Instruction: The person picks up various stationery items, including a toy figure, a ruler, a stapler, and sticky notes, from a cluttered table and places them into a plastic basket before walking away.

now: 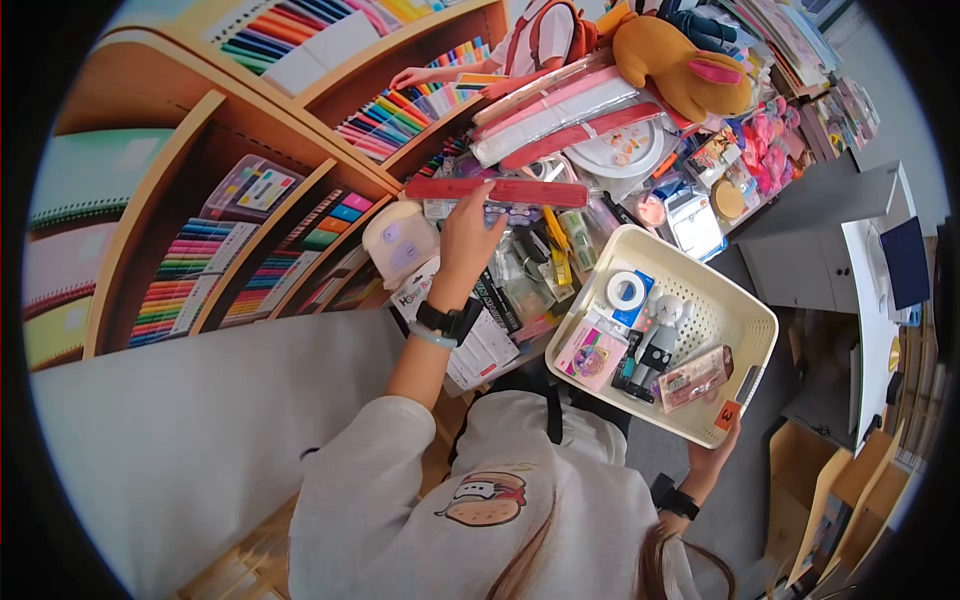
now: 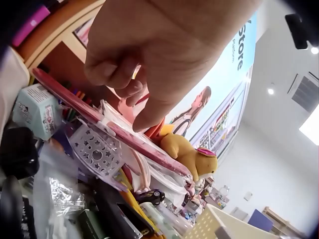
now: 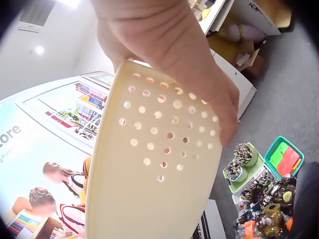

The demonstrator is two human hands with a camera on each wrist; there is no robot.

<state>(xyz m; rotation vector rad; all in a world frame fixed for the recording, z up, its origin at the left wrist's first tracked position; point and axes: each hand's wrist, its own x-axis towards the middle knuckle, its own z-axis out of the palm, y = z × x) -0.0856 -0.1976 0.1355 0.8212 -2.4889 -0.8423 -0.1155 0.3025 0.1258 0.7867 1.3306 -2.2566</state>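
My left hand (image 1: pixel 468 242) pinches a long, narrow red strip-shaped item (image 1: pixel 545 193) near its middle, above a crowded pile of goods. In the left wrist view, the fingers are curled and the thumb tip is right at the strip's edge. My right hand (image 1: pixel 712 455) grips a cream perforated basket (image 1: pixel 765 345) by its end wall, beside an orange tag (image 1: pixel 727 415). Inside the basket lie a white ring-shaped roll (image 1: pixel 626 291), a grey figure (image 1: pixel 668 320), a pink box (image 1: pixel 590 352) and a pink packaged item (image 1: pixel 696 379).
Wooden shelving (image 1: pixel 215 110) with coloured pens stands to the left. A tan plush toy (image 1: pixel 665 65) and a white round plate (image 1: pixel 610 150) are among the goods behind the strip. Bins with pens (image 3: pixel 244 172) are on the floor in the right wrist view.
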